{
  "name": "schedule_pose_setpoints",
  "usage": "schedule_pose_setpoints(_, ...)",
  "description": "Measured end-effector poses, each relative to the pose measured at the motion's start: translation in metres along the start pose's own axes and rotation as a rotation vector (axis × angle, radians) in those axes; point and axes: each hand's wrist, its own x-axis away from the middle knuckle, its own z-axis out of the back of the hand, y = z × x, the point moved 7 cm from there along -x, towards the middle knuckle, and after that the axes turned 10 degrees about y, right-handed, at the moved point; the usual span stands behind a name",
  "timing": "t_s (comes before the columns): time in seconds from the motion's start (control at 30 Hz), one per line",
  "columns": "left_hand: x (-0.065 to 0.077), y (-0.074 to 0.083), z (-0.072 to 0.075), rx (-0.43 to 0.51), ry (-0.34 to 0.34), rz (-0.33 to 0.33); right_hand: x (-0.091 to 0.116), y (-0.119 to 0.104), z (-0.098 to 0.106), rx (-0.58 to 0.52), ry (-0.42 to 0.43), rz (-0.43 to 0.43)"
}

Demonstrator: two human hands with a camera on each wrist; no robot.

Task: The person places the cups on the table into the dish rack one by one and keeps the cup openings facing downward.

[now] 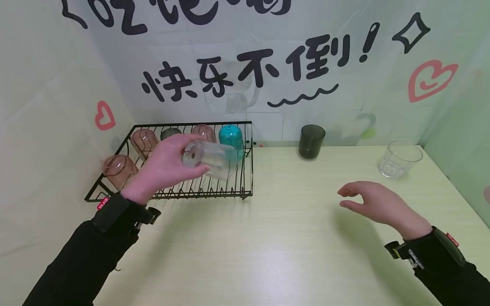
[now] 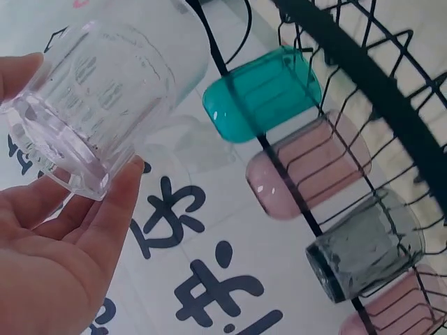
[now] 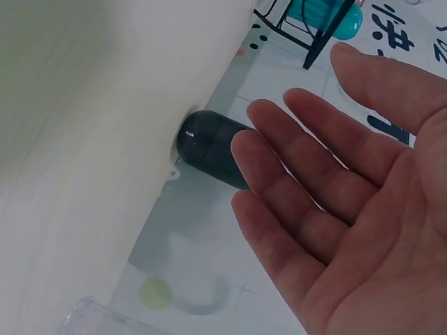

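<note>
My left hand (image 1: 168,163) grips a clear glass (image 1: 214,159) by its base end, thumb on one side and fingers on the other. The glass is tilted on its side above the black wire rack (image 1: 199,196), its mouth pointing right. In the left wrist view the thick base of the clear glass (image 2: 91,112) sits between thumb and fingers. Over the table's right part hovers my right hand (image 1: 377,206), holding nothing, its fingers loosely bent. A second clear glass (image 1: 400,159) and a dark grey cup (image 1: 311,141) stand beyond it.
On the rack are a turquoise cup (image 1: 231,136), a grey cup (image 2: 367,244) and several pink cups, including one at its left end (image 1: 120,170). A printed backdrop (image 1: 252,114) rises behind the table (image 1: 245,246). Side panels bound the left and right.
</note>
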Motion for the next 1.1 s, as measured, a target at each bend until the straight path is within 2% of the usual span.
schedule_pose_setpoints(0.23,0.001,-0.007,0.016,-0.047,-0.045,0.054,0.004,0.011,0.004,0.02,-0.011,-0.022)
schedule_pose_setpoints(0.5,0.002,-0.021,0.025,-0.079,-0.065,0.103,0.008,0.023,0.008,0.042,-0.008,-0.025)
schedule_pose_setpoints(0.6,0.0,-0.026,0.028,-0.104,-0.069,0.091,0.011,0.027,0.009,0.053,-0.009,-0.033)
schedule_pose_setpoints(0.83,-0.001,-0.042,0.03,-0.151,-0.096,0.092,0.015,0.033,0.01,0.054,-0.022,-0.059)
schedule_pose_setpoints(1.1,0.003,-0.065,0.028,-0.192,-0.151,0.137,0.018,0.038,0.008,0.057,-0.018,-0.065)
